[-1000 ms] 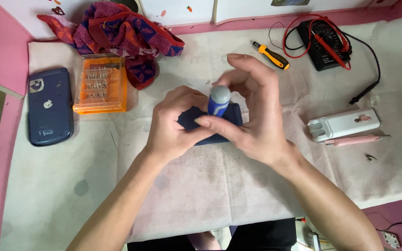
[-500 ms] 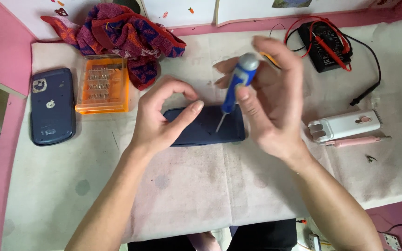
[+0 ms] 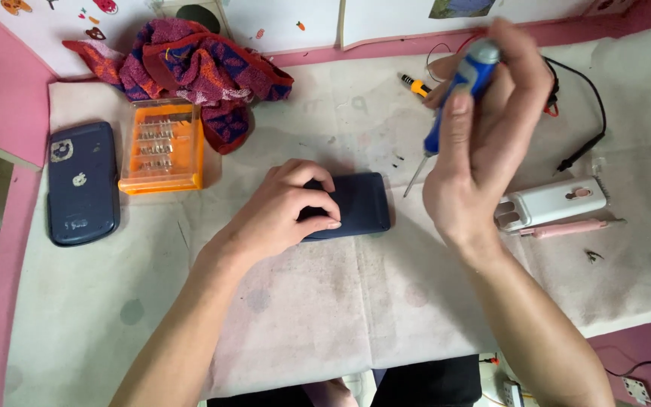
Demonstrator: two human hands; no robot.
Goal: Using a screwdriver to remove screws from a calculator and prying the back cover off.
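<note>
1. Your left hand [image 3: 284, 211] lies curled, fingers pressed down on the dark blue phone [image 3: 356, 205], pinning it to the white cloth [image 3: 340, 301].
2. Your right hand [image 3: 484, 143] is closed around a blue-handled screwdriver [image 3: 453, 102], raised above the cloth, tip pointing down just beside the phone.
3. The phone lies flat at the cloth's middle.
4. The orange case [image 3: 162, 147] holds rows of metal bits.

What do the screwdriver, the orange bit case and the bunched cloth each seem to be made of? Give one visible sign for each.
Screwdriver: blue, probably plastic handle with a grey cap and a thin, metal-looking grey shaft.
Orange bit case: see-through orange plastic; rows of bits show through the lid.
Cloth: soft woven fabric, red and purple, lying in folds.
</note>
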